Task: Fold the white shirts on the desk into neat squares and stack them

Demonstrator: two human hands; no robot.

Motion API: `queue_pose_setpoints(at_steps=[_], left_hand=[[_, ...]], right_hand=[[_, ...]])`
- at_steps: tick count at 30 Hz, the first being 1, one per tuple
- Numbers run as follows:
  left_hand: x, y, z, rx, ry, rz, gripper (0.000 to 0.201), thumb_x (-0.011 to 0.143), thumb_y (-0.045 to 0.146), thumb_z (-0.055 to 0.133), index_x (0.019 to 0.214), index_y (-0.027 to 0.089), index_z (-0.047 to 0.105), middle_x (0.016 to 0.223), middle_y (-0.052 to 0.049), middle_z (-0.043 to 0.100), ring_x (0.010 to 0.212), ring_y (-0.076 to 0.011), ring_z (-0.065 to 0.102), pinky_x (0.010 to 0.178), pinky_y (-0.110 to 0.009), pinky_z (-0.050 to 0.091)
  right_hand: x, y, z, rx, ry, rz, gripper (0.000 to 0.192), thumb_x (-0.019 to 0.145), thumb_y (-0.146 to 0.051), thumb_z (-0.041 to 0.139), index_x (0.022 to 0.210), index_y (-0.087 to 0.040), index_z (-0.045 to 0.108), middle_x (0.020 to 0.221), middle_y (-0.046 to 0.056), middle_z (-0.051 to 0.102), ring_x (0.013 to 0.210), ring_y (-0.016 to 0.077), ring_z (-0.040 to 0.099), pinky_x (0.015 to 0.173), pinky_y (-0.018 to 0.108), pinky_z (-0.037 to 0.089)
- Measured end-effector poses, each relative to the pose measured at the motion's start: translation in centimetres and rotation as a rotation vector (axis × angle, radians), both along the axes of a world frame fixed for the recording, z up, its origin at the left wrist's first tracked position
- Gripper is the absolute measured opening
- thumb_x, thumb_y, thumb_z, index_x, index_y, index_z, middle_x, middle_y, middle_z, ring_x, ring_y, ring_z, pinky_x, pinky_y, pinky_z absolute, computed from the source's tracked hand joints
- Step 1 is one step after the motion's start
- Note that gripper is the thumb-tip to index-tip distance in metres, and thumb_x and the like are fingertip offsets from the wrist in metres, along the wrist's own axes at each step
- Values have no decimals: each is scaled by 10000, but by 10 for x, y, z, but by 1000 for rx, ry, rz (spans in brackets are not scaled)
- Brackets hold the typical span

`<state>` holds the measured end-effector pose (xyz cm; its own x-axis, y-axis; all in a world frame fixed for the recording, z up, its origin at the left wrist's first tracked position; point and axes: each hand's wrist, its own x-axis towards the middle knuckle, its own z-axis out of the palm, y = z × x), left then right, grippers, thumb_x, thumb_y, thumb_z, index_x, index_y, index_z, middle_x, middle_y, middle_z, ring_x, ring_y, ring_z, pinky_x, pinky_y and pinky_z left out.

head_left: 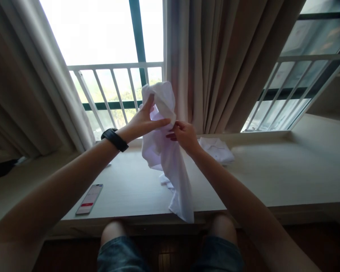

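Note:
A white shirt hangs bunched from both hands above the white surface. Its lower end drapes down past the front edge. My left hand grips the upper part, thumb stretched along the cloth toward the right and some fingers behind the fabric. With fingertips pinched together, my right hand holds the shirt's edge close to the left thumb's tip. A second white shirt, folded with its collar up, lies on the surface just beyond my right wrist.
On the white surface, a phone with a lit screen lies near the front edge at left. Behind stand curtains and a window with a white railing. My knees are below the front edge.

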<state>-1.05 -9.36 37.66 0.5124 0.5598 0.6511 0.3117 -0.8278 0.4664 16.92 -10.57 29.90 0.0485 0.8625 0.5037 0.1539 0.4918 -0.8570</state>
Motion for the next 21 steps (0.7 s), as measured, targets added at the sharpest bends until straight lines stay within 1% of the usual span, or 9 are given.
queue_pose_setpoints(at_steps=[3,5,7,9,11,13,17,19,21], left_hand=[[-11,-12,2,55,268,125,820,731,502,778,1452,282,455,1343,-115,576,1221,-352,530,1002,-536,456],[-15,-19,3,80,456,190,661,742,503,761,1322,232,596,1205,-111,646,1148,-332,562,991,-509,456],[-18,-24,6,119,600,267,439,799,437,715,1157,184,690,1020,-99,681,998,-291,602,937,-478,471],[-19,-28,12,157,661,361,251,872,340,628,1001,147,725,820,-69,652,778,-228,589,843,-430,478],[-20,-32,21,169,631,427,208,909,281,577,879,137,724,674,-24,576,623,-171,507,761,-371,455],[-20,-39,33,138,540,424,182,897,263,617,817,133,717,612,7,518,587,-145,463,725,-329,422],[-19,-55,55,70,333,318,174,843,232,718,737,95,698,583,27,471,599,-114,457,683,-274,374],[-21,-60,63,26,255,236,205,858,240,712,729,83,690,597,20,492,600,-101,469,655,-260,365],[-25,-62,68,-43,171,140,172,880,215,690,770,83,693,645,5,544,609,-95,500,632,-254,376]], right_hand=[[9,-7,15,52,59,14,392,878,-581,608,870,-189,606,776,3,653,703,153,706,604,237,573],[11,-10,26,63,99,21,418,868,-605,617,842,-190,569,741,-7,619,698,151,693,606,245,578],[10,-11,35,55,144,21,409,889,-597,595,835,-195,539,718,-18,590,686,139,676,602,247,574],[9,-10,38,56,187,11,386,918,-578,554,852,-199,525,712,-29,573,684,124,662,598,237,562],[9,-7,39,72,218,-10,371,938,-567,515,877,-201,522,711,-35,562,688,116,652,599,227,548],[12,0,38,102,223,-32,370,953,-563,475,888,-202,521,718,-30,561,701,118,647,609,229,536],[18,16,48,149,189,-126,377,987,-534,394,857,-202,517,749,-2,562,736,136,628,629,253,516],[20,19,60,154,158,-194,360,988,-517,416,849,-199,515,756,1,558,737,137,609,636,257,507],[21,14,75,189,67,-169,376,996,-533,408,875,-198,527,774,5,566,730,129,592,641,257,501]])
